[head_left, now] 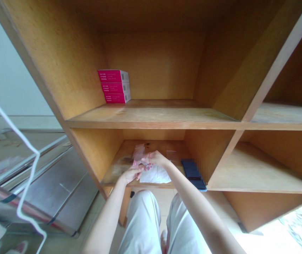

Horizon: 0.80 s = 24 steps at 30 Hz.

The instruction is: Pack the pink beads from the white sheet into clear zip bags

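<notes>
Both of my hands meet over the lower shelf at a small pink-and-white plastic packet (138, 152). My left hand (131, 174) is closed at its lower end, fingers pinched together. From the right, my right hand (155, 158) reaches over with bent fingers closed on the packet's middle. Fine pink and red detail shows between the fingers, too small to make out. Beneath the hands lies a crumpled white sheet (156, 175). Further right on the same shelf, a small clear plastic piece (171, 155) lies flat.
Dark flat phone-like devices (192, 170) lie at the lower shelf's right. Three pink boxes (113, 87) are stacked on the upper shelf (164, 112). A wooden divider (226, 155) stands right. A metal-framed cart (53, 190) and a white cable (25, 192) are left.
</notes>
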Each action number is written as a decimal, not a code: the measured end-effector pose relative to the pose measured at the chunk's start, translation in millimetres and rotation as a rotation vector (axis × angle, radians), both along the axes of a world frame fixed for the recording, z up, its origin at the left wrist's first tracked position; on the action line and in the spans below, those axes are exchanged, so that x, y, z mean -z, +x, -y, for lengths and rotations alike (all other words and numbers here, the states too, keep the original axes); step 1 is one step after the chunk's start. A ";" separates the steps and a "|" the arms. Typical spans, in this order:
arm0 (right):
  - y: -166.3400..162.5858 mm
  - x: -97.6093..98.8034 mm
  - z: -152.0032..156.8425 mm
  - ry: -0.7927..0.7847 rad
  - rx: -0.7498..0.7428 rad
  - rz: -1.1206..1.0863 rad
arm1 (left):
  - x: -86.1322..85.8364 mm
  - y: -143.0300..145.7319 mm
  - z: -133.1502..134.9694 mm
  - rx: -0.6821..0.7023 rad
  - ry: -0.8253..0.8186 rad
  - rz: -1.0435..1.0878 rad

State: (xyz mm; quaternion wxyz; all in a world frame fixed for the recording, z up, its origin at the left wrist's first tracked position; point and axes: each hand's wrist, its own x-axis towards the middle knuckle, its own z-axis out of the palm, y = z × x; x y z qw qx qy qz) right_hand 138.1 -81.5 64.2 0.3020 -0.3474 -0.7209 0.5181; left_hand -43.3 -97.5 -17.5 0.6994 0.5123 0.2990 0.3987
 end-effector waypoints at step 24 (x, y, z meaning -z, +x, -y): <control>-12.2 42.6 -10.6 -0.212 -0.041 -0.118 | -6.1 3.9 11.5 -0.134 0.044 0.329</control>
